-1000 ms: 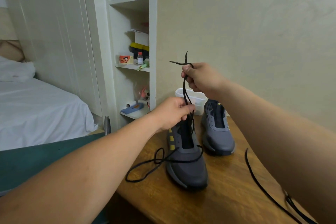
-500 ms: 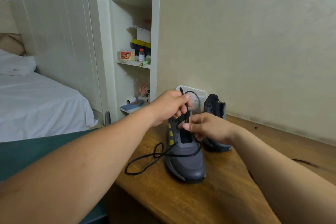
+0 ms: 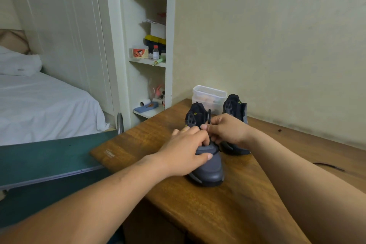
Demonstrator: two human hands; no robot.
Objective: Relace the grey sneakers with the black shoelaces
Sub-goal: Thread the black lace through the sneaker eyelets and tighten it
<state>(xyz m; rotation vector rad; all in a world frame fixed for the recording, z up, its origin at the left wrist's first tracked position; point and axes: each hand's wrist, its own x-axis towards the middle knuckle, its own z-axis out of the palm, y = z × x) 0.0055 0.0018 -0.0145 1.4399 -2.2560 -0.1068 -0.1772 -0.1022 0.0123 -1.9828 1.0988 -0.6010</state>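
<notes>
Grey near sneaker [image 3: 210, 172]: it stands on the wooden table [image 3: 217, 220] with its toe toward me. I can see only the toe cap below my fingers and the dark heel collar above them. The middle is covered by both hands.
Left hand [image 3: 184, 154]: it lies on top of the near sneaker and grips it. The thumb [image 3: 205, 156] stretches along the vamp just behind the toe. The other fingers [image 3: 190, 130] are bent down over the throat, close together.
Right hand [image 3: 227, 130]: it sits just behind and to the right of the left hand, close against its knuckles. Thumb and forefinger [image 3: 205, 126] are pressed together, pinching the black shoelace.
Black shoelace [image 3: 209, 114]: a short stub stands up out of the pinch, in front of the heel collar. Everything below my fingertips is hidden, so I cannot tell which eyelet it runs through.
Far sneaker [image 3: 236, 108]: it is beside the near one, beyond my right knuckles. Its heel rises above the hand and its toe shows under the wrist.
Second shoelace [image 3: 328, 165]: it lies loose on the wood to the right of my right forearm, well apart from both sets of fingers.
Plastic tub [image 3: 210, 95]: it sits beyond both hands, behind the sneakers, near the wall.
</notes>
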